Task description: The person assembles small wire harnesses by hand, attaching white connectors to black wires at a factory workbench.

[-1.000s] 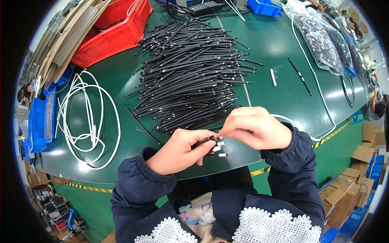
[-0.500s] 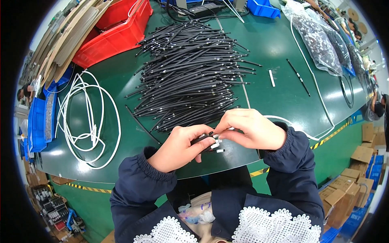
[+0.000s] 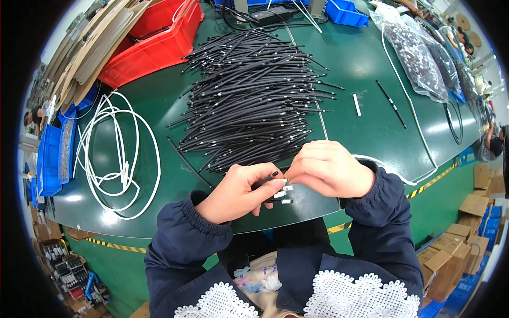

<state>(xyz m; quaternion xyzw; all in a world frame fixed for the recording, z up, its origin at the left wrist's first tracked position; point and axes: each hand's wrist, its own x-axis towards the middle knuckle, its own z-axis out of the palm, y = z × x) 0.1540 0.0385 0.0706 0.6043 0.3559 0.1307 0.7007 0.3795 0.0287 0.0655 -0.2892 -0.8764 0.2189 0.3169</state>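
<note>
Near the front edge of the green table, my left hand (image 3: 236,192) is closed around several black cables (image 3: 265,180). Their ends, some with white sleeves (image 3: 280,194), poke out past my fingers toward the right. My right hand (image 3: 330,168) pinches at the end of one of these cables, its thumb and fingertips almost touching my left thumb. What exactly lies between the right fingertips is too small to make out. Just beyond both hands spreads a big pile of black cables (image 3: 249,100) with white marks. One loose black cable (image 3: 189,163) lies left of the pile.
A coil of white tubing (image 3: 157,169) lies at left, beside blue bins (image 3: 49,161). The red crate (image 3: 143,62) stands at far left. At right are a short white tube (image 3: 357,105), a single black cable (image 3: 391,103) and clear plastic bags of parts (image 3: 413,58).
My right fingers have closed more tightly at the cable end, and the held cables have shifted slightly in my left hand. The pile is unchanged.
</note>
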